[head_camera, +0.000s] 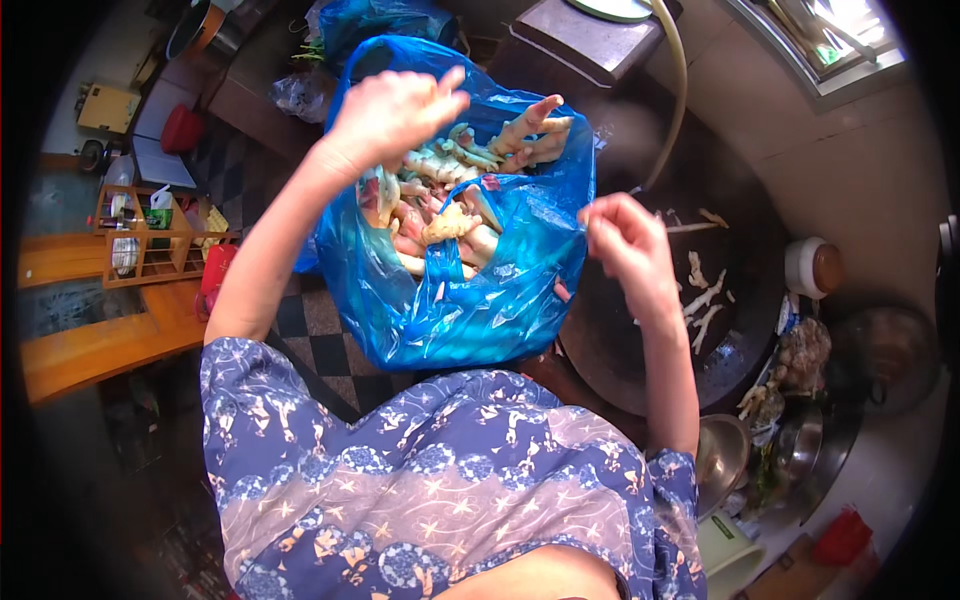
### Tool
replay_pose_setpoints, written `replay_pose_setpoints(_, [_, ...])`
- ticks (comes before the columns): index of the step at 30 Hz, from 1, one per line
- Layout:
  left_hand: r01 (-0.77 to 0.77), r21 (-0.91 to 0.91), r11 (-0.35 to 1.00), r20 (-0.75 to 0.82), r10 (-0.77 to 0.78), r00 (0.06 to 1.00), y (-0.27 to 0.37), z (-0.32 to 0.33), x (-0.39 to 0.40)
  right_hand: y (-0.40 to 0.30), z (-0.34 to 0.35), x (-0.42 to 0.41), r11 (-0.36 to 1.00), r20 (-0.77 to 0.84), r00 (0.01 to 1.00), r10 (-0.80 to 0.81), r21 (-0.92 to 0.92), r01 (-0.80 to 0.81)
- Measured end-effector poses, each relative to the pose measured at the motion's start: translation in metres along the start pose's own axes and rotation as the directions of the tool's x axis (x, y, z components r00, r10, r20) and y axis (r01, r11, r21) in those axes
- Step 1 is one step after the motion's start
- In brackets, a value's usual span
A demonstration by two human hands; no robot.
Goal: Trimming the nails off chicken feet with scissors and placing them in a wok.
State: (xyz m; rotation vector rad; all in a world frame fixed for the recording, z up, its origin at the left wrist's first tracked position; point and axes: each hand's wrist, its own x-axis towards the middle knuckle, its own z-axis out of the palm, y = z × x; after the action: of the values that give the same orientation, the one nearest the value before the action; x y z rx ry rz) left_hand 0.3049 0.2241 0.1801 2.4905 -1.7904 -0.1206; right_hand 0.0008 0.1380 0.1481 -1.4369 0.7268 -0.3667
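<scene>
A large blue plastic bag (480, 322) stands in front of me, its mouth wide, full of fresh ginger roots (442, 166) with pinkish tips. A knobbly pale ginger piece (450, 223) lies near the middle, by a blue strap of the bag. My left hand (405, 112) hovers over the bag's upper left part, slightly blurred, fingers apart and nothing seen in them. At the bag's right rim, my right hand (626, 236) has thumb and forefinger pinched together on the plastic edge.
Right of the bag is a large dark wok (667, 352) with ginger scraps (705, 296) in it. A hose (679, 97) hangs above it. Metal bowls (724, 457) and a lidded jar (814, 268) stand far right. A wooden rack (161, 259) is at left.
</scene>
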Motion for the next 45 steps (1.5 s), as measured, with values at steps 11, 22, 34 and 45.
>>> replay_pose_setpoints(11, [-0.257, 0.087, 0.962, 0.036, 0.255, 0.966, 0.024, 0.013, -0.016, 0.158, 0.038, -0.106, 0.852, 0.108, 0.991, 0.081, -0.523, -0.013])
replay_pose_setpoints(22, [-0.401, -0.163, 0.901, -0.14, 0.382, 0.914, 0.065, 0.0, -0.13, 0.176, 0.03, -0.115, 0.878, 0.394, 0.878, 0.272, -0.475, -0.059])
replay_pose_setpoints(34, [-0.001, 0.119, 0.993, -0.25, 0.031, 0.968, 0.001, 0.002, -0.062, 0.105, 0.034, -0.088, 0.801, 0.501, 0.812, 0.299, -0.595, 0.072])
replay_pose_setpoints(45, [-0.461, -0.201, 0.864, 0.06, 0.481, 0.875, 0.073, -0.012, -0.152, -0.003, 0.034, -0.027, 0.881, 0.392, 0.831, -0.395, -0.096, 0.464])
